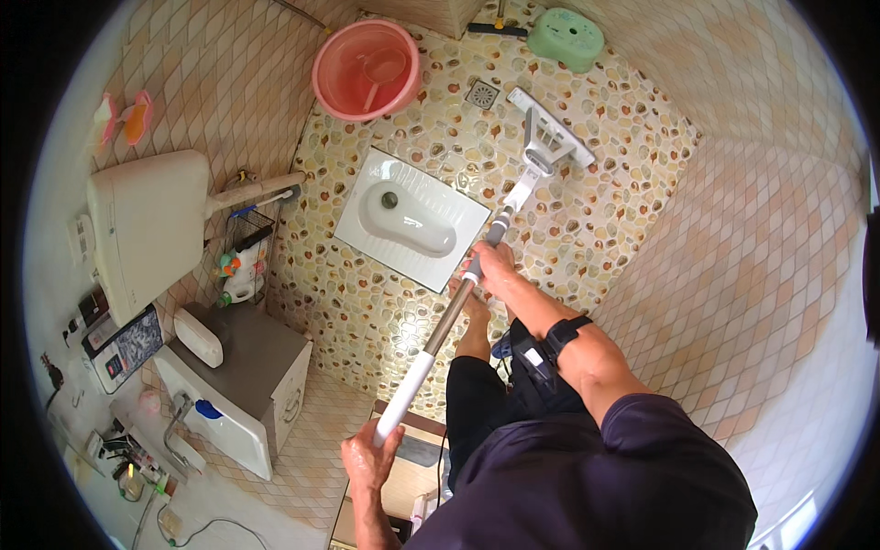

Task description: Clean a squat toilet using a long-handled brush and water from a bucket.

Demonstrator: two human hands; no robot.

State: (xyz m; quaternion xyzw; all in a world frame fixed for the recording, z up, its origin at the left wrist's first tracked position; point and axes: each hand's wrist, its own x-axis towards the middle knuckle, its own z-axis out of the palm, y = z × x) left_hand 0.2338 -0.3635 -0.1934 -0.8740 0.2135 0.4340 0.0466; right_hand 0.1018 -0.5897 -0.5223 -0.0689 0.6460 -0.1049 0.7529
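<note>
A long-handled floor brush or squeegee-type cleaning tool [450,313] runs diagonally through the view, with a white and metal pole. Its wide white head [552,126] rests on the pebble-patterned floor, right of a square floor drain [482,95]. My left hand [371,454] is closed around the white upper end of the pole. My right hand [492,265] grips the grey section lower down, beside the corner of the white squat toilet [412,220]. What touches the floor under the head is hidden.
A pink basin [322,75] holding a dipper stands by the wall. Near the far corner are a green stool [566,38] and a squeegee [498,29]. At left are a cistern [151,227], a wire rack with bottles [256,275] and a washbasin [234,433].
</note>
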